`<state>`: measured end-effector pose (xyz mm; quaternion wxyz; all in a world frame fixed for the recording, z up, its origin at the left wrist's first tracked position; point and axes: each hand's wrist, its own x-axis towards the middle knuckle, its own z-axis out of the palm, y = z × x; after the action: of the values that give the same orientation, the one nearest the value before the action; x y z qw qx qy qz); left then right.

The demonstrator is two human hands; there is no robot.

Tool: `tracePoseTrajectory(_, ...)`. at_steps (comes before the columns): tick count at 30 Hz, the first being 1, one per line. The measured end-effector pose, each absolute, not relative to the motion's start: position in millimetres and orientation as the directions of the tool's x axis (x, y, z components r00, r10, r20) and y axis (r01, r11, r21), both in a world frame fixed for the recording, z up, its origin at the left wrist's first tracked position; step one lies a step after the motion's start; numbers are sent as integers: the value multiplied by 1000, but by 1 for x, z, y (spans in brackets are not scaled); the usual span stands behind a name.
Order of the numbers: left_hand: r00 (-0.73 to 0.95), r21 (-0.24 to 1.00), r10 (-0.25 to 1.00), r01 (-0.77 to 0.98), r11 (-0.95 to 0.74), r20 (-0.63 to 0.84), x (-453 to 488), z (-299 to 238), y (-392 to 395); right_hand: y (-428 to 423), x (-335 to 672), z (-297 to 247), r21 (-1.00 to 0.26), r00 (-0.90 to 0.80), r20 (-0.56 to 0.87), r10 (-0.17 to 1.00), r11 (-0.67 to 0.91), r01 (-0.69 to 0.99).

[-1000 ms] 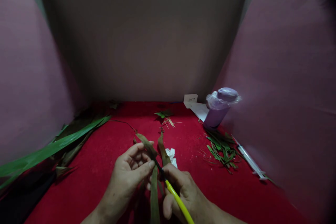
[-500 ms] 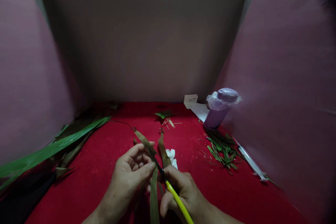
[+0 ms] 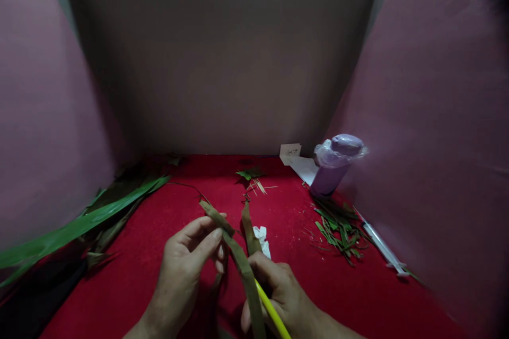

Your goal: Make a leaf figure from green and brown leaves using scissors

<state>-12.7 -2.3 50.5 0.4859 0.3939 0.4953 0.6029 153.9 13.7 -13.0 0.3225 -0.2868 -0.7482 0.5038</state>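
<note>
My left hand (image 3: 183, 259) pinches a long brownish-green leaf strip (image 3: 238, 254) between thumb and fingers. The strip runs from its blunt upper end down past my right hand to the bottom edge. My right hand (image 3: 278, 286) is closed round a tool with a yellow handle (image 3: 272, 310). Its head is hidden behind the strip, so its exact kind does not show. Just beyond my right hand lies a second dull leaf strip (image 3: 249, 228), with a crumpled white tissue (image 3: 261, 240) beside it.
Long green leaves (image 3: 91, 220) lie along the left wall. Toothpicks (image 3: 259, 186) and a small leaf (image 3: 248, 174) lie at the back. To the right are leaf scraps (image 3: 342, 230), a syringe (image 3: 384, 249), a purple container (image 3: 330, 175) with clear plastic wrap, and white paper (image 3: 304, 168).
The strip's lower part has swung right and now crosses in front of the tool, covering its dark head. My left hand has shifted slightly left, still pinching the strip.
</note>
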Motion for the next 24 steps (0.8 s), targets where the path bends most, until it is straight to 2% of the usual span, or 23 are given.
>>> tracePoseTrajectory(6,-228,978,973,-209,-6,-42,-14,52,0,14,153,-7,-934,-581,226,782,343,97)
tracePoseTrajectory(13,-233,976,972,-217,-8,-44,-17,52,-1,10,154,5,-945,-623,104,776,271,181)
tracePoseTrajectory(18,-205,979,978,-205,-12,-31,-15,48,0,12,155,6,-921,-630,133,765,331,206)
tracePoseTrajectory(24,-179,976,984,-215,-22,-17,-12,45,1,12,156,5,-927,-630,226,743,362,94)
